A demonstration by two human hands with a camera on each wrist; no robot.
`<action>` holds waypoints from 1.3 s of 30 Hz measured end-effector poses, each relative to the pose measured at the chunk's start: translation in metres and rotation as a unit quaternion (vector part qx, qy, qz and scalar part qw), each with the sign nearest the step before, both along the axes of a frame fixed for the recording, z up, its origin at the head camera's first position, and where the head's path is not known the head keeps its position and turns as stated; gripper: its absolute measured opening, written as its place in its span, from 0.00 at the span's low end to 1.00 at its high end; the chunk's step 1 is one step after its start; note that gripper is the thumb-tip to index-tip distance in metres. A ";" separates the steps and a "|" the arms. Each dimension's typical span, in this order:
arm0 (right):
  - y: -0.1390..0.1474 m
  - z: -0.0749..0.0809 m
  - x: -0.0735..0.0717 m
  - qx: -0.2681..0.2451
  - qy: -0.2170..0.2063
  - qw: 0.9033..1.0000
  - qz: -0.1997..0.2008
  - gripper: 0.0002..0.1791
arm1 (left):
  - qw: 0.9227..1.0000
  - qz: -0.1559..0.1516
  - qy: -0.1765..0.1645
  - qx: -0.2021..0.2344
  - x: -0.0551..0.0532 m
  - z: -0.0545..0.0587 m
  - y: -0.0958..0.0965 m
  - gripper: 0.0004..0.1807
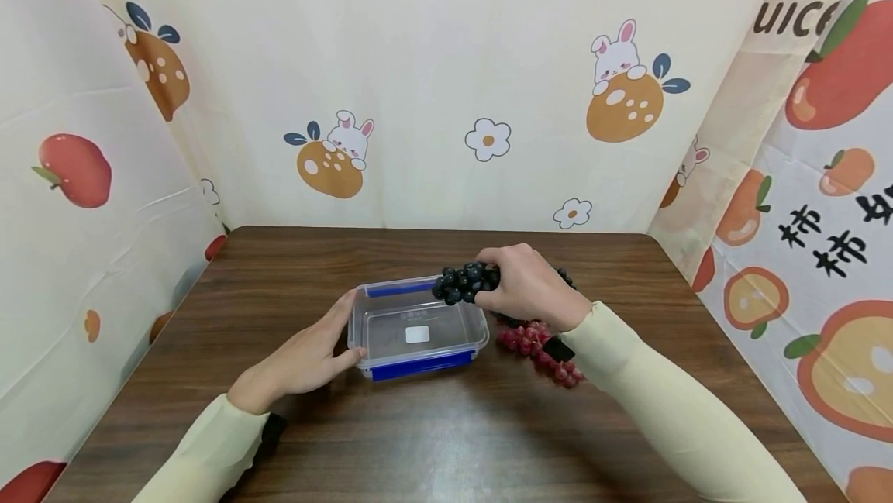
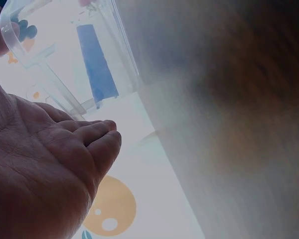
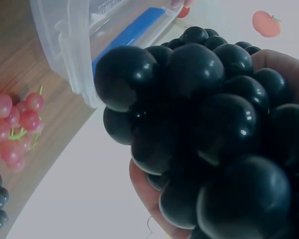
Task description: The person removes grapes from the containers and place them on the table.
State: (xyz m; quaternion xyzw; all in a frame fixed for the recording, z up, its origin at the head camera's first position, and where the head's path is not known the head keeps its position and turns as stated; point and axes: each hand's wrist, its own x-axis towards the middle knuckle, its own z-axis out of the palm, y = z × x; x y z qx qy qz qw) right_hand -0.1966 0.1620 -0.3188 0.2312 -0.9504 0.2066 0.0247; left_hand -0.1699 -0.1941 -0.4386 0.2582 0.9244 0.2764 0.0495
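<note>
My right hand (image 1: 529, 286) grips a bunch of black grapes (image 1: 462, 284) above the right rear part of a clear plastic box (image 1: 382, 336). The box has blue strips along its front and back sides and a white label; I cannot tell whether a lid covers it. In the right wrist view the held black grapes (image 3: 189, 114) fill the middle, with fingers around them. My left hand (image 1: 307, 360) rests against the box's left side, thumb at the front corner. From the left wrist, the left hand's (image 2: 45, 154) palm shows, fingers fairly straight.
A bunch of red grapes (image 1: 525, 338) lies right of the box, partly under my right forearm. More black grapes (image 1: 566, 277) lie behind it, partly hidden by the right hand. The brown wooden table (image 1: 412, 441) meets printed fabric walls (image 1: 432, 77) at the back and sides.
</note>
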 end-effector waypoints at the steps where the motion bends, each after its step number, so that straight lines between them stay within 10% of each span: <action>1: 0.001 0.001 0.000 0.001 0.004 1.000 0.000 0.18 | 1.000 0.000 0.000 0.000 0.000 0.000 0.000 0.52; 39: 0.076 0.006 -0.005 0.028 -0.005 0.995 -0.094 0.22 | 1.000 0.001 -0.003 -0.004 0.000 0.002 0.001 0.53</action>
